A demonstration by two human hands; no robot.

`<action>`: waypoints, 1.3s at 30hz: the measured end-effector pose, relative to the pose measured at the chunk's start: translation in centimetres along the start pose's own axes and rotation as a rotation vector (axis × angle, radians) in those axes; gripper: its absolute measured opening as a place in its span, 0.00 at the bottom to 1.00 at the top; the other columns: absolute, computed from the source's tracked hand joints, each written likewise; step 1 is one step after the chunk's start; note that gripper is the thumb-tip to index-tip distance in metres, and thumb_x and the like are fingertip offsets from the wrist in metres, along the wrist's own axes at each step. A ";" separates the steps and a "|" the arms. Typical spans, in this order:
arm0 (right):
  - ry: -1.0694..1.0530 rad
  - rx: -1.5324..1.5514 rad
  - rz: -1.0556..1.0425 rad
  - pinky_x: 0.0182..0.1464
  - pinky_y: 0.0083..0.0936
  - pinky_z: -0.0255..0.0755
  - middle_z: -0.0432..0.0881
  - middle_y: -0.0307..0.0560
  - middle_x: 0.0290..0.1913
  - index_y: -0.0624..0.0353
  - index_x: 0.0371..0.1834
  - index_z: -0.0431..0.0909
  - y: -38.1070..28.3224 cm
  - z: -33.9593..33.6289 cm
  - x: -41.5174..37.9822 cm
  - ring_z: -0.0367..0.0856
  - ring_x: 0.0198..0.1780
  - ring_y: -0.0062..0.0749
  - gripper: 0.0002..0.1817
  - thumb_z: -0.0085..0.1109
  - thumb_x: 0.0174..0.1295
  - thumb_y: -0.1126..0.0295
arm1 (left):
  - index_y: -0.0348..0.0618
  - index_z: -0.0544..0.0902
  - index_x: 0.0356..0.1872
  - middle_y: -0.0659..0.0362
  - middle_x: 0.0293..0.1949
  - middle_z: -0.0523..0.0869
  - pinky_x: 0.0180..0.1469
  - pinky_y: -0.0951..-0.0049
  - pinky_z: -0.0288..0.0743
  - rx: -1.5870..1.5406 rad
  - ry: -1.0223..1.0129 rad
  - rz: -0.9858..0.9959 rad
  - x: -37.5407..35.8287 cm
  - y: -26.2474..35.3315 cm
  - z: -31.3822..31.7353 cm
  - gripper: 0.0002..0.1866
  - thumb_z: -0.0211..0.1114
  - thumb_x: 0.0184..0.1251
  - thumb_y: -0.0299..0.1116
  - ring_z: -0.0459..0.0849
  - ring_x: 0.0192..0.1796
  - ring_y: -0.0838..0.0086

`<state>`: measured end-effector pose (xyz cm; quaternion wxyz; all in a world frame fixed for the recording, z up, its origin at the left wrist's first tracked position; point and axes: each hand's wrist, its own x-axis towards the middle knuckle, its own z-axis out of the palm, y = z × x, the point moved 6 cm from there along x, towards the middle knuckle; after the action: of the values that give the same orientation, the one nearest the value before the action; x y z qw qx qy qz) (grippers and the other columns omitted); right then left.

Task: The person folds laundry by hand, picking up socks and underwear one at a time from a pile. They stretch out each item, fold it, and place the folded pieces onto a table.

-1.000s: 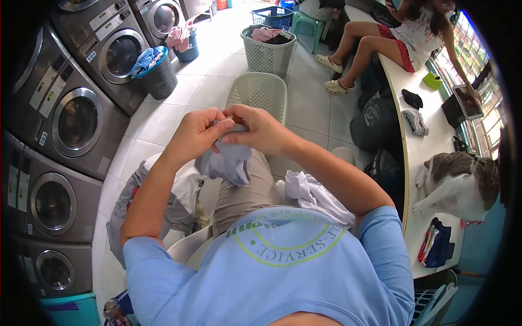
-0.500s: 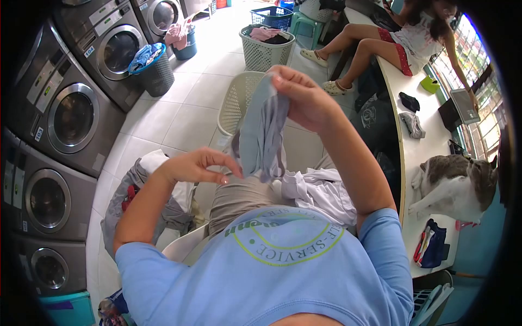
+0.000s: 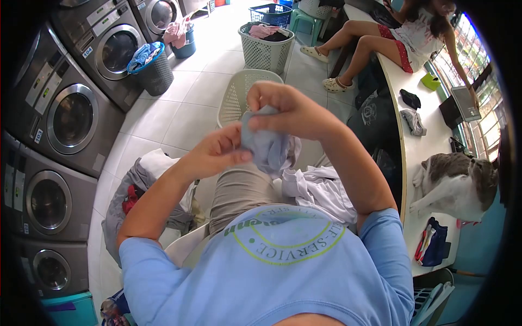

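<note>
A small grey-blue garment [image 3: 267,148] hangs bunched in front of my chest; its exact kind is hard to make out. My right hand [image 3: 285,111] grips its upper edge with curled fingers. On its other side my left hand [image 3: 220,153] pinches the edge, thumb against the bent fingers. White clothing [image 3: 321,190] lies across my lap, below and to the right of the garment. Beyond my hands stands a cream laundry basket [image 3: 231,103] on the floor. A pile of grey and white laundry [image 3: 155,190] sits by my left arm.
Stacked washing machines [image 3: 73,119] line the left side. A dark basket with blue laundry [image 3: 152,70] and a full cream basket [image 3: 266,51] stand farther off. Along the right runs a white counter [image 3: 399,81] with a cat [image 3: 454,182], folded clothes and a seated person [image 3: 416,43].
The garment has gone from hanging long to being bunched up. My right hand has come down, and my left hand has moved up and right to take hold of the garment.
</note>
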<state>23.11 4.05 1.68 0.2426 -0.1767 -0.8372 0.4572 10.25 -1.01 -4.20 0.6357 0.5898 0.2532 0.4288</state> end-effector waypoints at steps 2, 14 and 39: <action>0.146 0.334 -0.051 0.45 0.13 0.66 0.71 0.32 0.35 0.56 0.42 0.71 -0.8 -1.8 -0.8 0.71 0.40 0.13 0.11 0.62 0.58 0.73 | 0.38 0.76 0.52 0.59 0.44 0.82 0.53 0.73 0.69 0.247 -0.333 -0.210 -1.1 -2.3 1.1 0.19 0.65 0.62 0.34 0.78 0.47 0.76; 0.177 0.222 0.086 0.52 0.21 0.66 0.78 0.36 0.43 0.60 0.49 0.73 3.8 -7.7 -6.1 0.75 0.46 0.19 0.12 0.56 0.64 0.71 | 0.36 0.80 0.41 0.56 0.30 0.82 0.40 0.73 0.72 0.925 0.202 -0.350 -5.3 3.5 -9.4 0.12 0.64 0.62 0.34 0.79 0.35 0.77; -0.218 -0.516 0.119 0.47 0.33 0.68 0.78 0.44 0.30 0.58 0.32 0.83 12.0 9.0 -13.8 0.77 0.37 0.38 0.07 0.58 0.49 0.75 | 0.39 0.85 0.32 0.63 0.28 0.84 0.41 0.79 0.74 0.635 -0.155 -0.622 -11.7 -10.3 -14.5 0.07 0.70 0.50 0.22 0.80 0.36 0.83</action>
<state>30.25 -2.95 -16.12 0.0709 -0.2313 -0.9352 0.2587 -5.08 -2.54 -18.83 0.5389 0.6819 0.4892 0.0732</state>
